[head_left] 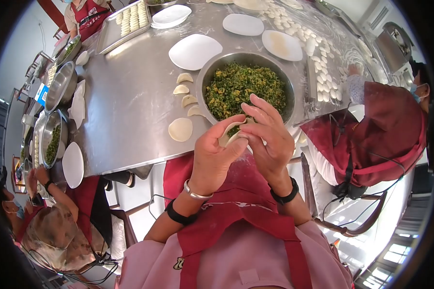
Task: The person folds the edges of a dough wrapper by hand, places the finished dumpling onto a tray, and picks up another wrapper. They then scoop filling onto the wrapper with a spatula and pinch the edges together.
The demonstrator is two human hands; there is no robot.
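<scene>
Between my two hands is a dumpling (232, 133), its pale wrapper folded around green filling and open along part of the edge. My left hand (216, 149) cups it with thumb and fingers from the left. The fingertips of my right hand (267, 139) pinch the wrapper's edge on the other side. Just beyond stands a steel bowl (203, 77) of chopped green and yellow filling (243, 89). To its left, several folded dumplings (188, 100) lie in a column on the metal table, with a flat round wrapper (180, 129) below them.
White plates (195, 51) lie behind the bowl. Several dough pieces (325, 79) cover the floured right side of the table (130, 96). A tray of dumplings (125, 26) is at the far left. Co-workers sit on both sides, the right one's sleeve (357, 89) close by.
</scene>
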